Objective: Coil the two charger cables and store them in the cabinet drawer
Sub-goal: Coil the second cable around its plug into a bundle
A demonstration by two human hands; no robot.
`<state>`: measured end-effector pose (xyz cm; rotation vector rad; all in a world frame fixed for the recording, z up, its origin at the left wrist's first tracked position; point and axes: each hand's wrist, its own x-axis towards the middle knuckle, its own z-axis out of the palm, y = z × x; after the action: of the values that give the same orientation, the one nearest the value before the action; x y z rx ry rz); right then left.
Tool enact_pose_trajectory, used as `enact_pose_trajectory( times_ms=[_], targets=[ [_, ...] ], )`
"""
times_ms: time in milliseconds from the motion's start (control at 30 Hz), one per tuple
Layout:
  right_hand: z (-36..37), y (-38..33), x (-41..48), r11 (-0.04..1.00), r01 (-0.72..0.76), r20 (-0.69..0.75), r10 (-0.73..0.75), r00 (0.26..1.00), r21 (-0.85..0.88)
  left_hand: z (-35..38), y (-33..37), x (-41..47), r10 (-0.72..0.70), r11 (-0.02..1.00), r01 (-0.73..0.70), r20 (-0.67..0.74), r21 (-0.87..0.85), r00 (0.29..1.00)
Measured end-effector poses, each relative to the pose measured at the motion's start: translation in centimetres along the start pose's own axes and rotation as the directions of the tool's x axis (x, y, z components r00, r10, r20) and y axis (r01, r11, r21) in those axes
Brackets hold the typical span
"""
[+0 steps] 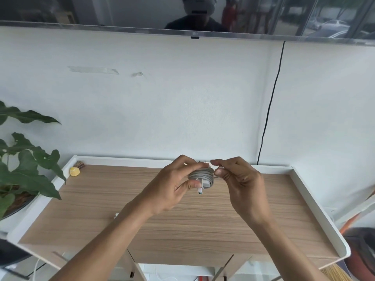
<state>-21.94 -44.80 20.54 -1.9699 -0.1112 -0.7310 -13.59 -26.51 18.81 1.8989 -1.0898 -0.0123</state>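
A grey-white charger cable (pixel 203 175) is wound into a tight coil around its plug block, held in the air over the cabinet top (pixel 101 209). My left hand (pixel 172 185) grips the coil from the left, thumb below and fingers on top; one connector end hangs down beside the thumb. My right hand (pixel 241 179) pinches a short strand of the same cable at the coil's right side. An open drawer (pixel 178 270) shows at the bottom edge below the cabinet top, with a white cable (pixel 162 277) lying in it.
The wood-grain cabinet top has a raised white rim (pixel 316 201). A small yellow object (pixel 74 171) sits at its back left corner. A leafy plant (pixel 24 169) stands to the left, a black wire (pixel 269 110) runs down the wall, and a TV (pixel 194 15) hangs above.
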Motion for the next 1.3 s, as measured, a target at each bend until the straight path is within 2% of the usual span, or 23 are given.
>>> enact_pose_trajectory(
  times_ms=[167, 233, 367, 533, 667, 833, 1033, 1300],
  targets=[
    [0.0, -0.7, 0.1, 0.984, -0.178, -0.032, 0.179, 0.983, 0.028, -0.4, 0.0, -0.3, -0.012, 0.994, 0.016, -0.041, 0.11, 0.999],
    [0.4, -0.7, 0.0, 0.982, -0.187, -0.029, 0.187, 0.982, 0.019, -0.3, -0.1, -0.5, 0.025, 0.989, -0.019, -0.039, 0.15, 0.999],
    [0.8, -0.5, -0.4, 0.996, -0.085, 0.063, 0.085, 0.994, -0.006, -0.1, -0.1, -0.6, 0.059, 0.976, -0.056, -0.005, 0.211, 0.998],
    [1.1, 0.2, -0.5, 0.977, 0.091, 0.056, -0.082, 0.995, -0.191, -0.4, 0.1, -0.9, 0.069, 0.975, -0.072, 0.019, 0.209, 0.997],
    [1.1, 0.8, -0.4, 0.964, 0.187, 0.082, -0.175, 0.981, -0.189, -0.4, 0.3, -1.1, 0.058, 0.985, -0.057, -0.002, 0.164, 0.998],
    [1.4, 1.5, -0.5, 0.971, 0.15, 0.107, -0.132, 0.986, -0.187, -0.2, -0.1, -1.6, 0.024, 0.994, -0.02, -0.031, 0.111, 0.999],
    [1.8, 2.1, -0.7, 0.928, 0.306, 0.113, -0.288, 0.951, -0.213, 0.1, -0.9, -2.1, -0.005, 0.998, 0.011, -0.087, 0.067, 0.996],
    [1.9, 2.9, -0.5, 0.924, 0.335, 0.208, -0.296, 0.932, -0.185, 0.3, -1.7, -2.7, -0.096, 0.994, 0.101, -0.1, 0.052, 0.99]
  ],
)
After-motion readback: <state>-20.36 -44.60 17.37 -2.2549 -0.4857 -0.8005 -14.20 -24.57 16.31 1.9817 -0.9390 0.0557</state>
